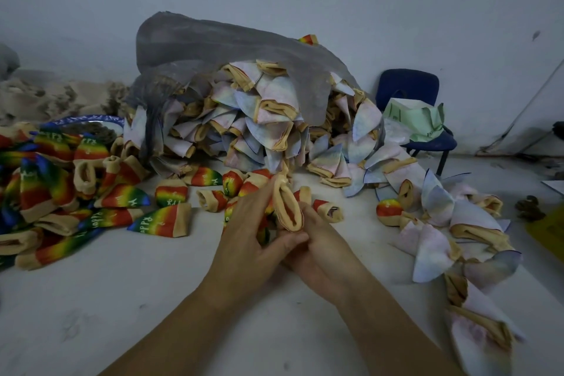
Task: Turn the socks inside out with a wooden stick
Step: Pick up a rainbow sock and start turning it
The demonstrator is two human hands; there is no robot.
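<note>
Both my hands hold one sock [287, 207] upright at the middle of the white surface, its tan cuff open toward me and rainbow fabric bunched below. My left hand [253, 229] grips it from the left, thumb crossing under the cuff. My right hand [317, 250] grips it from the right and below. No wooden stick shows; it may be hidden inside the sock. Rainbow socks [61, 192] lie heaped at the left. Pale socks with tan cuffs [262, 119] spill from a grey plastic bag [219, 49] behind.
More pale socks [457, 229] trail along the right side down to the near edge. A blue chair [409, 91] with green cloth on it stands by the wall at right. A yellow object [549, 229] lies at the far right. Beige fluff is piled at back left.
</note>
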